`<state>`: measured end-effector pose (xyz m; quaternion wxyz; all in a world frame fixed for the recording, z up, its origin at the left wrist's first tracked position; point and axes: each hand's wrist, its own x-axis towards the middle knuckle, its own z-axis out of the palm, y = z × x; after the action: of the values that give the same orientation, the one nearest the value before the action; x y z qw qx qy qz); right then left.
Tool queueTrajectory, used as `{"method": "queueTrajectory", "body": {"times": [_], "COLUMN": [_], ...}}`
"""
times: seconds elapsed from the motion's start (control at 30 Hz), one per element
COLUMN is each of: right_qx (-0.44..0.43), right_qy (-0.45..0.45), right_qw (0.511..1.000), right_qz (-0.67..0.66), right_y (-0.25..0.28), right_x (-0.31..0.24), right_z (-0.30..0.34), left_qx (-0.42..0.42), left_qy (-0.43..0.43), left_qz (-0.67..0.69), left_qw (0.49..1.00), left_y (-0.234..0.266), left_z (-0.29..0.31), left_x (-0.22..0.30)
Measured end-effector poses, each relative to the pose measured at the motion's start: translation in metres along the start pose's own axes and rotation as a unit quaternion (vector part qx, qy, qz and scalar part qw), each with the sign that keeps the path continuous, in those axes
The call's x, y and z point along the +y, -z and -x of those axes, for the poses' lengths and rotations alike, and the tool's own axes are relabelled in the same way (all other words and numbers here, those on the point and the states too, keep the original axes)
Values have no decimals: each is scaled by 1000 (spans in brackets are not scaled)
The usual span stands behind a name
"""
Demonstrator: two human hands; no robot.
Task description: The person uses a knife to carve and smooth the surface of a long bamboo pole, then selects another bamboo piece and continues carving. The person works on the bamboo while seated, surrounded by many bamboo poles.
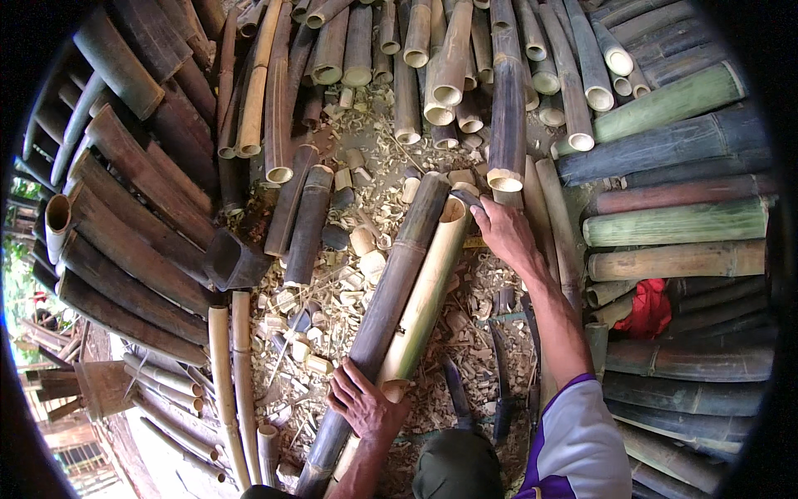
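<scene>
A peeled, pale bamboo tube (428, 291) lies slanting in front of me, its open mouth at the far end. Along its left side runs a longer dark bamboo pole (395, 279). My left hand (368, 405) is closed over the dark pole by the pale tube's near end, its fingers bent across the pole. At the far end, my right hand (505, 235) grips a dark, flat, blade-like tool (465, 198) beside the tube's rim. Most of that tool is hidden in the fist. Two curved dark blades (501, 382) lie among the shavings between my arms.
Bamboo shavings and offcuts (362, 241) cover the ground. Dark bamboo lengths (141, 249) are stacked at left, more tubes (449, 75) at the far side, and green and dark ones (673, 220) at right. A red cloth (647, 309) lies among the right stack. My knee (457, 466) shows below.
</scene>
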<state>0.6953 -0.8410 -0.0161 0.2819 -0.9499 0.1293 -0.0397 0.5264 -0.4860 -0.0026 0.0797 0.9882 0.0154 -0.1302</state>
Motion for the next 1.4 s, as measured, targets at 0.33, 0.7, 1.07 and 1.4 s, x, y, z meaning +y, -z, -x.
{"method": "queueTrajectory", "body": {"times": [0.33,0.7,1.07,1.4], "right_qx": [10,28,-31,-67], "right_qy": [14,-48,9,42], "right_qw": [1000,997,999,997], "right_qz": [-8,-53,-25,3], "right_y": [-14,6,0,-8], "right_x": [3,-12,-13,-14], "right_z": [-7,6,39,28], "left_qx": [19,14,8,32], "left_qy": [-3,-2,-5,-24], "left_qz": [-11,-4,-31,-52], "left_qw": [1000,1000,999,998], "left_y": [3,2,-9,-17], "left_z": [1,1,-1,-1], "left_x": [1,0,-5,-10]}}
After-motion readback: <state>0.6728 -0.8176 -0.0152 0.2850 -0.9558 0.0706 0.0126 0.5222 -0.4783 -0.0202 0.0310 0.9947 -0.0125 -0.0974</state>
